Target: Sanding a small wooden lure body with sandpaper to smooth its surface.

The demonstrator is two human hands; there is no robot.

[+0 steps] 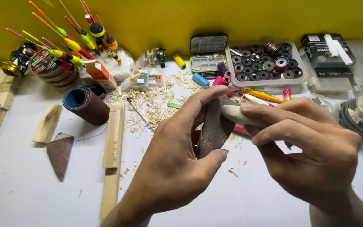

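my left hand point(177, 168) pinches a strip of brown sandpaper point(214, 126) between thumb and forefinger, bent into a curve so the grit wraps the work instead of lying flat on it. my right hand point(311, 151) is closed on a small pale wood blank point(237, 113), fingers clamped along its length, its rounded end poking out to the left and touching the sandpaper; both are held up in the air above the table point(253, 197), in front of me, where i can see the contact. under and behind my hands lie pale shavings point(152, 103), scattered across the middle of the table. to the left stand wood strips point(114, 134), a cut triangle of sandpaper point(59, 153) and the sandpaper roll point(87, 104), near enough to tear more from. at the back left a tub holds bright floats point(70, 44), upright so their thin stems stay straight. at the back right is a tray of spools point(265, 63), and just past my fingers an orange lure point(263, 96), partly hidden.
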